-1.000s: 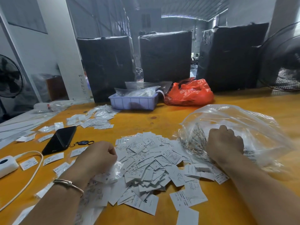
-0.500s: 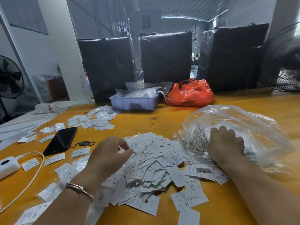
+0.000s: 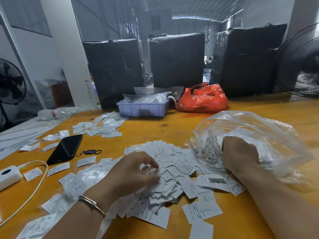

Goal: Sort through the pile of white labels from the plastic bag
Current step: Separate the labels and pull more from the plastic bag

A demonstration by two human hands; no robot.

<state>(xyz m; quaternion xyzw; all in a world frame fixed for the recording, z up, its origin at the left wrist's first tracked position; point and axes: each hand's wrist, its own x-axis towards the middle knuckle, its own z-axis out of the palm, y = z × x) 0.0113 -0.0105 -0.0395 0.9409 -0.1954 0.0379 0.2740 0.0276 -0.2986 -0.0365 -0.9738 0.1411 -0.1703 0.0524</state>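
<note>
A heap of small white printed labels (image 3: pixel 174 171) is spread on the yellow table (image 3: pixel 172 128) in front of me. My left hand (image 3: pixel 133 171), a bangle on its wrist, hovers over the left side of the heap with fingers loosely bent; index and thumb tips touch the top labels. To the right lies a crumpled clear plastic bag (image 3: pixel 262 133) with black print. My right hand (image 3: pixel 240 156) is curled into a fist at the bag's mouth and grips the plastic. More labels lie under and in front of that hand.
A black phone (image 3: pixel 66 149) with a key fob (image 3: pixel 91 151) lies at left, near a white charger (image 3: pixel 8 175) and its cable. Small clear label packets (image 3: pixel 103 126) sit farther back. A blue tray (image 3: pixel 143 109), a red bag (image 3: pixel 203 99) and black wrapped boxes (image 3: pixel 176 61) line the far edge.
My left hand let go of a small clear packet at the heap's left edge and moved right onto the labels, its fingers opening. The right hand stayed on the bag.
</note>
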